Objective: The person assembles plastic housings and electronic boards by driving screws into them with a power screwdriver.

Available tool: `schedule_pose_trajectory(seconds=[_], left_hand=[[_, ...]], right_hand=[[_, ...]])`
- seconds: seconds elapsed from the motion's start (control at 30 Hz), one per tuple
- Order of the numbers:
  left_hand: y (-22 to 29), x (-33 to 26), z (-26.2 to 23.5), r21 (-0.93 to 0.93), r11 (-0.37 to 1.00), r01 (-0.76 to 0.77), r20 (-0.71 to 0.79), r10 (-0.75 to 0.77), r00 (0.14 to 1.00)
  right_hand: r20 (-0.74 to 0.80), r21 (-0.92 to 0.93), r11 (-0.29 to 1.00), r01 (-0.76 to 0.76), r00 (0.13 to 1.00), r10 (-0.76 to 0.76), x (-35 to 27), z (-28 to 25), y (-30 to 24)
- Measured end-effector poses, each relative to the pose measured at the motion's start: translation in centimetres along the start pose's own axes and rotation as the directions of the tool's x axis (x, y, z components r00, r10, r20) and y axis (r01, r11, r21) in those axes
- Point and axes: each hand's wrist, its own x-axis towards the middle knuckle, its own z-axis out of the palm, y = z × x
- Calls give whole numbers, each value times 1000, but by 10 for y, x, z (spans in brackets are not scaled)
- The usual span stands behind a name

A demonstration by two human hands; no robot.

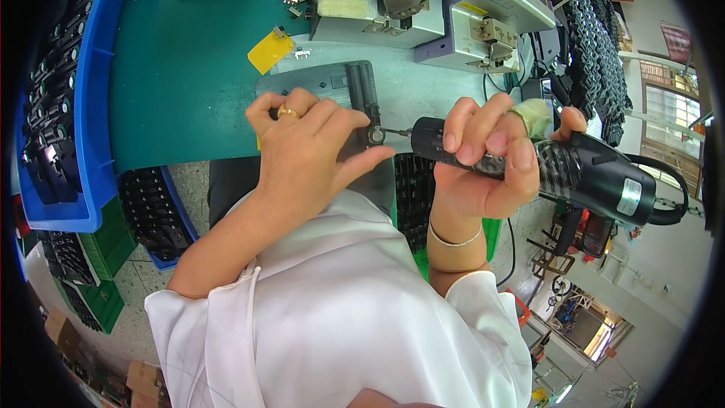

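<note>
Hands: two, gripping one electric screwdriver [559, 166], one black part [364, 102]

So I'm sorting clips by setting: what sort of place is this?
Probably a factory assembly bench: the right hand holds an electric screwdriver to a black part, with a blue bin of parts and machines around.

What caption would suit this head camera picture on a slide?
Right hand points a black electric screwdriver at a small dark part steadied by the left hand.

A blue bin [91, 106] of black parts, a yellow tag [269, 50] — grey machines [393, 0] behind.
</note>
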Motion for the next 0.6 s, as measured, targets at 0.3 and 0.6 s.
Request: schedule_pose_trajectory(seconds=[0.3, 0.6], left_hand=[[-3, 2, 1, -167, 986, -1, 42, 8, 999], [-6, -3, 4, -199, 980, -18, 56, 29, 998]], right_hand=[[78, -71, 997, -41, 996, 46, -2, 5, -5], [95, -41, 998, -52, 994, 56, -1, 4, -9]])
